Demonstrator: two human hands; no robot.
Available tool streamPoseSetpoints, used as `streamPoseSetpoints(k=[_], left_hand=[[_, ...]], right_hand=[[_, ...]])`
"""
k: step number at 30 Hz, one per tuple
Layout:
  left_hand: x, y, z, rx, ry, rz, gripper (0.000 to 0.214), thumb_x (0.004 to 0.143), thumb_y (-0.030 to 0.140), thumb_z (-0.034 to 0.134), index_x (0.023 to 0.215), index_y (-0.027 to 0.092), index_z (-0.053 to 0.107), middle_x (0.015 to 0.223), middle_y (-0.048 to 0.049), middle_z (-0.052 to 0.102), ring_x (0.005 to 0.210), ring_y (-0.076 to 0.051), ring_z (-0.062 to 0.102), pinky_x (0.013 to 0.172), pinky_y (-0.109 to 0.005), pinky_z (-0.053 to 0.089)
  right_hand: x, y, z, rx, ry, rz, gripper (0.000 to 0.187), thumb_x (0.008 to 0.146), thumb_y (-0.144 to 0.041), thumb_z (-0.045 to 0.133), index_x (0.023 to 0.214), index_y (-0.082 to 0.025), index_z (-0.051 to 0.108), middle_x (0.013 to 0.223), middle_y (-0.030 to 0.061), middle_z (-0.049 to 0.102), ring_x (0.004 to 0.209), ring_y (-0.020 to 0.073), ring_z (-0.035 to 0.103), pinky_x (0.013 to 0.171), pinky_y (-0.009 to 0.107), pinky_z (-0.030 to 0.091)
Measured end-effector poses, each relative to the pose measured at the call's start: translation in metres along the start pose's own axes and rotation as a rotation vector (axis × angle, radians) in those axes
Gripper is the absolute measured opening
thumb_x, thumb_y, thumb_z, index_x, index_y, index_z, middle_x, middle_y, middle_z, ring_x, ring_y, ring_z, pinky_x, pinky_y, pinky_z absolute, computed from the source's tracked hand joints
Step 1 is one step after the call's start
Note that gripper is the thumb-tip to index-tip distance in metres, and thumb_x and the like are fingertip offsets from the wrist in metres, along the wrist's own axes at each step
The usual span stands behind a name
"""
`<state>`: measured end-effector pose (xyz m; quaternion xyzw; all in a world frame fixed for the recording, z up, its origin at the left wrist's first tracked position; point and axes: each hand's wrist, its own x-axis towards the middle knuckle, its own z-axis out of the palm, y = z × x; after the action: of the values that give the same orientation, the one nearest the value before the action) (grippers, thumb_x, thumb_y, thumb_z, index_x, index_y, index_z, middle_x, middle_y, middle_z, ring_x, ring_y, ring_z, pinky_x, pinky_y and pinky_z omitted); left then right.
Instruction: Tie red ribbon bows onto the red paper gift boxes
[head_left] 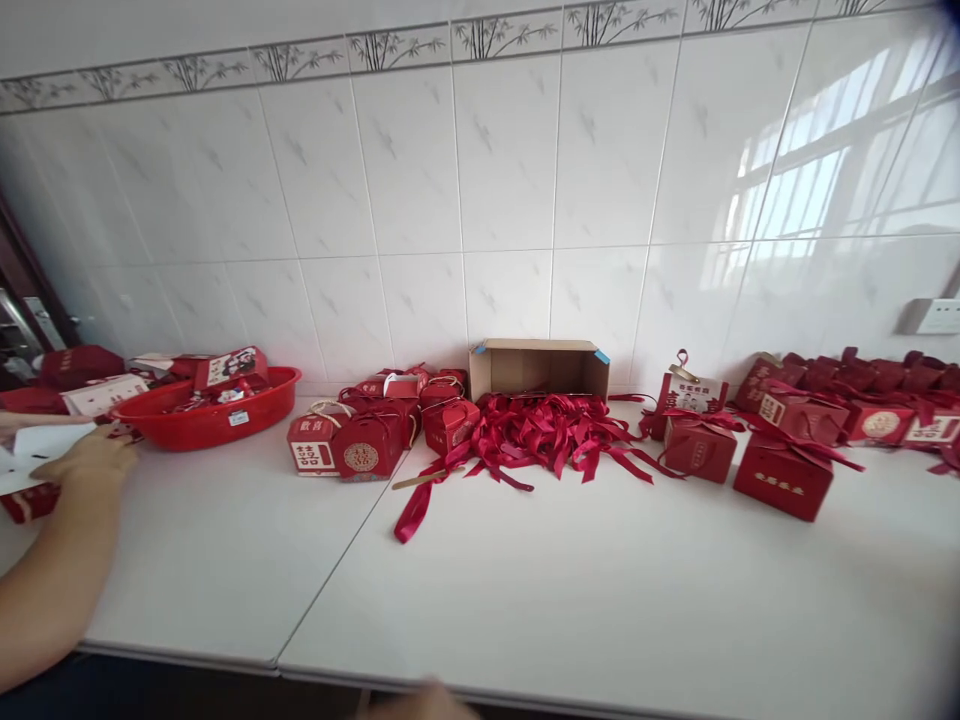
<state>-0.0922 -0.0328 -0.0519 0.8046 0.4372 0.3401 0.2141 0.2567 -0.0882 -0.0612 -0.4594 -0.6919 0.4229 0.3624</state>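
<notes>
At the bottom edge, a blurred bit of a hand shows, by its place probably my left hand. Motion smears it and the frame cuts it off, so its fingers and anything in them cannot be made out. It is below the front edge of the white table. My right hand is out of view. Farther in on the table lie a heap of dark red ribbons, spilling from an open cardboard box, and a loose ribbon end. Red gift boxes stand left of the ribbons.
At far left, a co-worker's hand is at a white card or paper. Beside it stands a red plastic basin with red packages inside. More red boxes with ribbons stand at right. A tiled wall bounds the back.
</notes>
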Motion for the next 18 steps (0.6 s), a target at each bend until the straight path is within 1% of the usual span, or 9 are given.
streamPoseSetpoints(k=[2, 4, 6, 8, 9, 10, 12, 15, 18], left_hand=[[0.031, 0.003, 0.000, 0.008, 0.049, 0.007, 0.056, 0.070, 0.063, 0.047, 0.111, 0.029, 0.062, 0.102, -0.0065, 0.067, 0.112, -0.031, 0.058, 0.085, -0.046, 0.050], [0.074, 0.004, -0.004, 0.023, 0.136, 0.000, 0.051, 0.075, 0.055, 0.052, 0.116, 0.025, 0.057, 0.113, -0.0094, 0.063, 0.116, -0.028, 0.054, 0.096, -0.044, 0.045], [0.122, -0.001, -0.007, 0.081, 0.395, -0.092, 0.051, 0.075, 0.051, 0.057, 0.117, 0.022, 0.054, 0.119, -0.0110, 0.058, 0.118, -0.027, 0.052, 0.099, -0.042, 0.043], [0.159, -0.014, -0.005, 0.102, 0.464, -0.129, 0.065, 0.069, 0.048, 0.066, 0.123, 0.018, 0.048, 0.130, -0.0158, 0.048, 0.126, -0.032, 0.043, 0.103, -0.047, 0.037], [0.171, -0.022, -0.001, 0.103, 0.466, -0.146, 0.071, 0.062, 0.047, 0.072, 0.122, 0.016, 0.048, 0.130, -0.0177, 0.046, 0.125, -0.035, 0.043, 0.101, -0.050, 0.037], [0.178, -0.032, 0.005, 0.098, 0.458, -0.154, 0.072, 0.059, 0.045, 0.075, 0.120, 0.016, 0.050, 0.127, -0.0176, 0.047, 0.121, -0.036, 0.046, 0.098, -0.050, 0.040], [0.179, -0.053, 0.018, 0.082, 0.453, -0.140, 0.064, 0.059, 0.039, 0.075, 0.115, 0.018, 0.053, 0.118, -0.0134, 0.053, 0.112, -0.032, 0.053, 0.093, -0.044, 0.046], [0.164, -0.071, 0.030, 0.077, 0.546, -0.098, 0.063, 0.065, 0.033, 0.071, 0.122, 0.021, 0.049, 0.123, -0.0119, 0.047, 0.116, -0.028, 0.051, 0.100, -0.042, 0.042], [0.153, -0.058, 0.024, 0.101, 0.716, 0.004, 0.062, 0.067, 0.036, 0.071, 0.123, 0.022, 0.050, 0.127, -0.0117, 0.043, 0.122, -0.028, 0.046, 0.106, -0.042, 0.037]], right_hand=[[-0.005, -0.004, 0.010, -0.032, -0.040, -0.036, 0.020, 0.083, -0.037, 0.062, 0.102, -0.034, 0.065, 0.118, -0.0046, 0.060, 0.102, 0.0188, 0.060, 0.072, 0.025, 0.052], [-0.002, -0.013, 0.021, -0.062, -0.061, -0.071, 0.014, 0.079, -0.047, 0.060, 0.091, -0.045, 0.068, 0.105, -0.0115, 0.066, 0.098, 0.0178, 0.064, 0.062, 0.023, 0.052], [0.012, -0.022, 0.030, -0.096, -0.065, -0.107, 0.022, 0.080, -0.052, 0.055, 0.092, -0.043, 0.070, 0.100, -0.0080, 0.069, 0.096, 0.0207, 0.065, 0.070, 0.029, 0.053], [0.037, -0.025, 0.037, -0.164, -0.011, -0.135, 0.027, 0.084, -0.047, 0.051, 0.097, -0.032, 0.071, 0.105, 0.0008, 0.069, 0.101, 0.0243, 0.062, 0.088, 0.038, 0.048], [0.052, -0.022, 0.040, -0.297, 0.076, -0.128, 0.027, 0.085, -0.042, 0.050, 0.098, -0.029, 0.070, 0.105, 0.0043, 0.070, 0.103, 0.0255, 0.061, 0.093, 0.041, 0.044], [0.066, -0.016, 0.041, -0.426, 0.208, -0.097, 0.025, 0.084, -0.036, 0.051, 0.098, -0.027, 0.070, 0.106, 0.0072, 0.069, 0.104, 0.0269, 0.060, 0.095, 0.043, 0.042], [0.090, 0.001, 0.042, -0.603, 0.385, -0.051, 0.025, 0.081, -0.026, 0.052, 0.099, -0.023, 0.068, 0.113, 0.0112, 0.065, 0.110, 0.0293, 0.056, 0.097, 0.046, 0.038], [0.109, 0.029, 0.038, -0.576, 0.390, -0.015, 0.018, 0.078, -0.020, 0.050, 0.082, -0.020, 0.068, 0.096, 0.0098, 0.068, 0.099, 0.0276, 0.059, 0.087, 0.040, 0.043], [0.109, 0.042, 0.033, -0.393, 0.423, -0.004, 0.014, 0.076, -0.022, 0.052, 0.072, -0.021, 0.066, 0.087, 0.0067, 0.069, 0.089, 0.0248, 0.061, 0.080, 0.034, 0.046]])
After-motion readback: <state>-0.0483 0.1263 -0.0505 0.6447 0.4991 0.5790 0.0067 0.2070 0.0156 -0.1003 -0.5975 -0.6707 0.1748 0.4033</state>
